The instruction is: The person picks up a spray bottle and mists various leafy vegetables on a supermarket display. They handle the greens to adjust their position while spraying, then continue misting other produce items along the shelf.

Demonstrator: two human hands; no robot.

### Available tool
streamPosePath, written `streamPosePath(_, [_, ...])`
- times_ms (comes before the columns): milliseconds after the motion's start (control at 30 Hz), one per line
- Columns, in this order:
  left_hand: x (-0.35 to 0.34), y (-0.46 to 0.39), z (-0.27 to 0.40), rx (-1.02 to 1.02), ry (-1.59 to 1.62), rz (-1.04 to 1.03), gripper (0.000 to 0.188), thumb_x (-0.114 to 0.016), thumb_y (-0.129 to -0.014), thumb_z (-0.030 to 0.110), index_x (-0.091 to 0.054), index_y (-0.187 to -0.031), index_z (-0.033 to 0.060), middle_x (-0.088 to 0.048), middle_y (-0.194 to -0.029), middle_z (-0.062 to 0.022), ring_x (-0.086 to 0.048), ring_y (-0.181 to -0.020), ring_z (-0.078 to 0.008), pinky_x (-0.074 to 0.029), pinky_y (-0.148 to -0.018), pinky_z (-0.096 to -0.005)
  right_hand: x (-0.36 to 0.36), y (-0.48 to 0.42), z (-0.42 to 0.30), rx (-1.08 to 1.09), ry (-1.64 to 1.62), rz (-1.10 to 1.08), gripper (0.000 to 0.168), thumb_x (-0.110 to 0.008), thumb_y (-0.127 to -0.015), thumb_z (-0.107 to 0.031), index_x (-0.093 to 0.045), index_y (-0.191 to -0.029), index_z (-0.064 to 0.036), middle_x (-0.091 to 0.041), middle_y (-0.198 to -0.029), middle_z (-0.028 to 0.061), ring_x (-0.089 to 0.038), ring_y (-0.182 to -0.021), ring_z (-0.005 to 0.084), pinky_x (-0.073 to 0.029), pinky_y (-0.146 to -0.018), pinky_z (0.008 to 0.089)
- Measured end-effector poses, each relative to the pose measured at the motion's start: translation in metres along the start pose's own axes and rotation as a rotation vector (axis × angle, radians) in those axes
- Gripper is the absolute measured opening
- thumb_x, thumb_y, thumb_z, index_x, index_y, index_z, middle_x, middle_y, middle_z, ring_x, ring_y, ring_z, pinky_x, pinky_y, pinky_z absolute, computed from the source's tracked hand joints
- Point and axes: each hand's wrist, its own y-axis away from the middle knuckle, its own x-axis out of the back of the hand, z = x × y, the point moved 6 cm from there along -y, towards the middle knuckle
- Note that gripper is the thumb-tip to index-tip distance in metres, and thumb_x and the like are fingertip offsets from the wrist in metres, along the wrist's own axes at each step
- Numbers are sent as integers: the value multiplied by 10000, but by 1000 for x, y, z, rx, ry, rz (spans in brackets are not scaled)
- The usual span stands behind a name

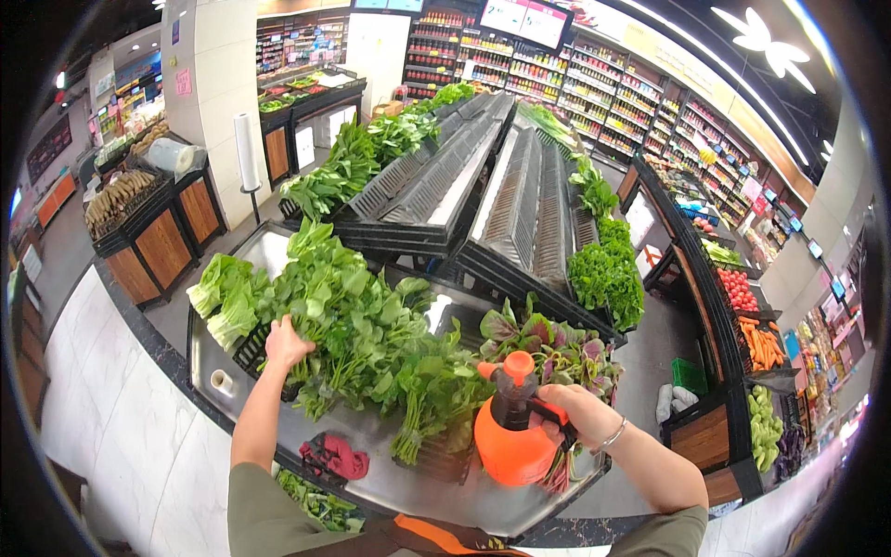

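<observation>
My right hand (576, 412) is closed round the black handle of an orange pump spray bottle (516, 445), its nozzle pointing left over the greens. My left hand (287, 342) reaches into a heap of leafy green vegetables (362, 313); the leaves hide some of its fingers, so its grip is unclear. Left of that hand, pale green lettuce (230, 296) sits at the edge of a black crate (252, 351). Red-and-green amaranth (550, 341) lies behind the sprayer. Everything rests on a metal-topped stand (418, 496), where a dark red cloth (337, 457) lies near my body.
Beyond the stand rise sloped black slatted racks (431, 181), with curly greens (609, 278) along their right side. A wood-fronted produce counter (703, 438) stands to the right, with carrots (762, 344) on it. A tiled pillar (209, 104) stands at the left.
</observation>
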Motion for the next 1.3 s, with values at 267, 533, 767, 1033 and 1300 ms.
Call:
streamPosePath(267, [32,-46,16,66,123,-79,787,-836,-535,394,-603,-1141,-52,-644,-1139,-221,-638,-1039,-305,-519,-903,-393,0,29,6,16,-92,77,357,-442,-968,-326,-630,-952,-24,-589,-706,23,-509,-542,100,-393,-505,237])
streamPosePath(533, [60,28,73,-40,980,-122,462,-822,-680,150,-642,-1059,-41,-705,-970,-102,-656,-817,-170,-513,-784,-304,-17,44,6,22,-45,80,444,-427,-962,-307,-650,-778,29,-554,-570,57,-507,-491,130,-427,-500,266])
streamPosePath(767, [-53,149,75,-272,595,271,568,-853,-583,153,-567,-1042,-17,-549,-1013,-195,-559,-926,-387,-475,-809,-437,-23,28,8,-17,8,45,427,-435,-962,-285,-654,-793,40,-551,-572,58,-511,-502,132,-436,-508,269])
streamPosePath(1033, [-165,172,71,-245,425,126,725,-851,-612,263,-489,-1161,-42,-492,-1113,-243,-506,-1049,-426,-465,-879,-456,-23,-10,-24,-139,165,89,420,-469,-936,-344,-625,-766,7,-531,-592,34,-463,-491,128,-377,-483,268])
streamPosePath(1300, [-144,151,38,-213,223,-287,1079,-866,-553,515,-413,-1345,-60,-457,-1326,-303,-397,-1239,-463,-358,-1046,-471,-72,-70,-125,-23,507,-166,395,-490,-886,-395,-608,-745,-45,-510,-570,0,-418,-436,101,-339,-423,273])
